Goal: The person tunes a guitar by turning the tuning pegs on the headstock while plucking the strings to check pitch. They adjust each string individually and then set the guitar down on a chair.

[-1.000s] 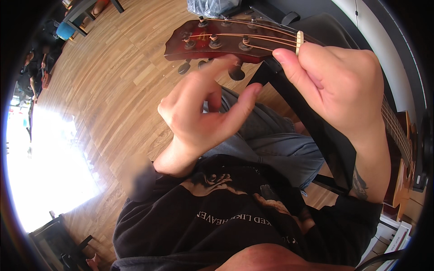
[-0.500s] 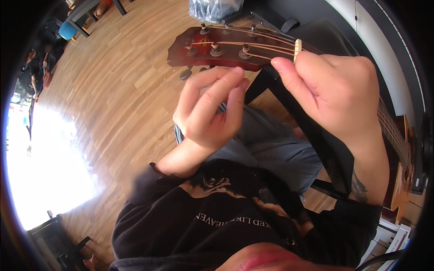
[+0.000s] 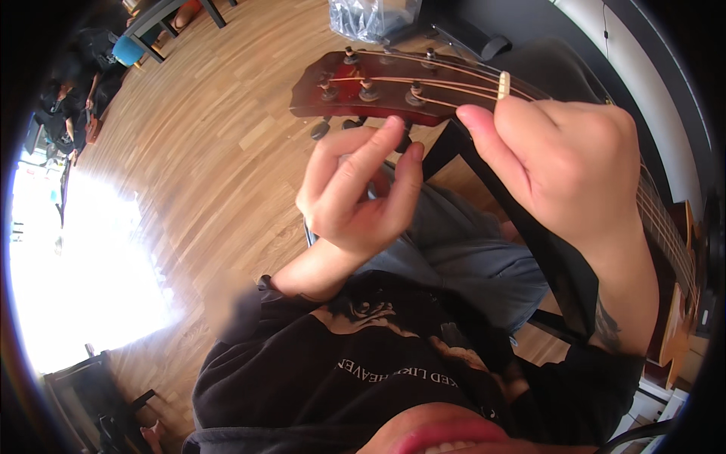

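Guitar head (image 3: 389,91) at upper centre of frame, just above left hand (image 3: 355,185). Fingers half curled, thumb and index slightly apart at tuning peg (image 3: 404,139); can't tell if gripping. Right hand (image 3: 571,155), right of centre, curled nearly closed over guitar neck (image 3: 659,208), beside pale nut (image 3: 504,85); grip hidden, can't tell.

Headstock (image 3: 386,68) beyond left fingers (image 3: 370,155), nut (image 3: 504,85) just beyond right fingers (image 3: 495,144), plastic bag (image 3: 368,19) behind headstock

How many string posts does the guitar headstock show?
6 in view: upper-left post, upper-middle post, upper-right post, lower-left post, lower-middle post, lower-right post; none seems hidden.
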`<state>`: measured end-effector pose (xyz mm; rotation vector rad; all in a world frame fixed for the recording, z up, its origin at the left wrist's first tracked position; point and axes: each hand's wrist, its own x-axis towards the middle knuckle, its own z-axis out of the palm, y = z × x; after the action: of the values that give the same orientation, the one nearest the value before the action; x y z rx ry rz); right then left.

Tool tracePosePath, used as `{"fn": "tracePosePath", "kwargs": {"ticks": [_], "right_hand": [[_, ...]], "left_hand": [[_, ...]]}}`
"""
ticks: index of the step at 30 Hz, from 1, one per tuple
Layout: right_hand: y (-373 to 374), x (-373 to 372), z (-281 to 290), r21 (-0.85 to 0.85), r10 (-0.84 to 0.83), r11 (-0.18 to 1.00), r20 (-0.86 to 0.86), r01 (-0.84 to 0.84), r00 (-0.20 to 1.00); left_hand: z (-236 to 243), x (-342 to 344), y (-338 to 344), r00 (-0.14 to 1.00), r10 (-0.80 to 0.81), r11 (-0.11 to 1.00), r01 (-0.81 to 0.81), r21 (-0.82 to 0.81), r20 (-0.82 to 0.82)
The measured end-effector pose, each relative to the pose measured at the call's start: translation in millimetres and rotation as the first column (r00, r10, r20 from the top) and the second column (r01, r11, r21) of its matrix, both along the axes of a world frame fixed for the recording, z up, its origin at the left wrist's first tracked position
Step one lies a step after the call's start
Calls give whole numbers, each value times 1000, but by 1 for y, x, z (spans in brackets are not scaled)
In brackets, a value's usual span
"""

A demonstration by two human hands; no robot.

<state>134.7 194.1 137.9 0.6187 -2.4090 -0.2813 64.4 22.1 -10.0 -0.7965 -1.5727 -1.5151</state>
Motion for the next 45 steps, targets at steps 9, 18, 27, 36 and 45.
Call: {"fn": "tracePosePath", "kwargs": {"ticks": [9,18,27,36,45], "right_hand": [[-2,3,-3,14,-28,1000,26,28,999],[-4,4,0,14,-47,999,39,47,998],[-7,3,1,-6,-34,999,53,34,998],[-4,3,1,30,-37,999,37,36,999],[-2,5,1,43,-49,998,51,47,997]], "left_hand": [[13,-4,-17,974,-226,963,226,-146,19],[-9,-12,5,984,-134,990,137,16,-118],[20,-16,-18,925,-373,907,348,-236,-69],[8,-4,-19,988,-99,991,109,-76,122],[16,1,-16,973,-208,967,190,-172,-97]]}}
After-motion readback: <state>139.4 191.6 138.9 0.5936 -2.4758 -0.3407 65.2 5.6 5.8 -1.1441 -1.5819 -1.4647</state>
